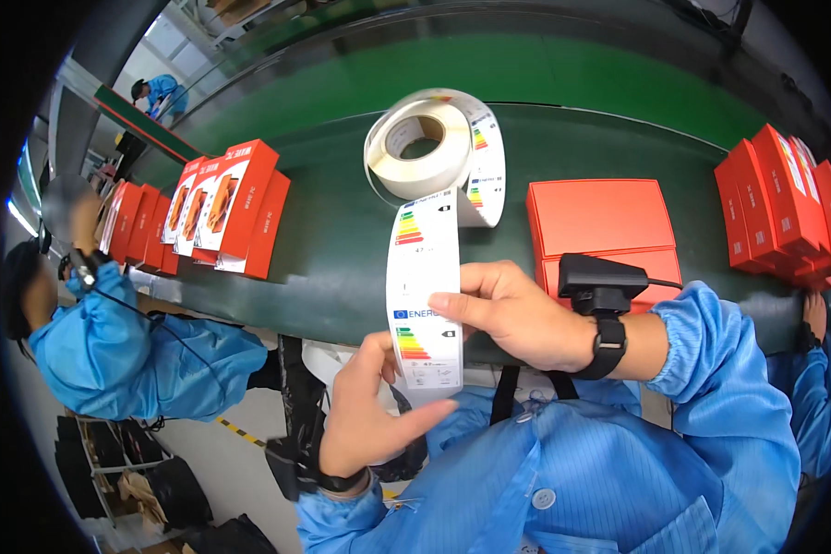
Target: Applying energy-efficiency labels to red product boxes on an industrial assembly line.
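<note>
A strip of white energy labels (425,268) with coloured bars runs down from a label roll (411,174) lying on the green work surface (332,249). My right hand (526,319) pinches the strip at its right edge, thumb on the printed face and fingers behind. Just below, my left hand (365,415) is at the strip's lower end, its thumb stretched out and apart from the fingers. Those fingertips are partly hidden behind the strip's left edge. To the right of the strip sit two plain red boxes (600,217), the nearer one partly covered by my right wrist device.
Red printed boxes (240,208) stand in a row at the left, and more red boxes (776,203) are stacked at the far right. A co-worker in blue (138,342) is at my left; another person's hand (813,314) shows at the right edge.
</note>
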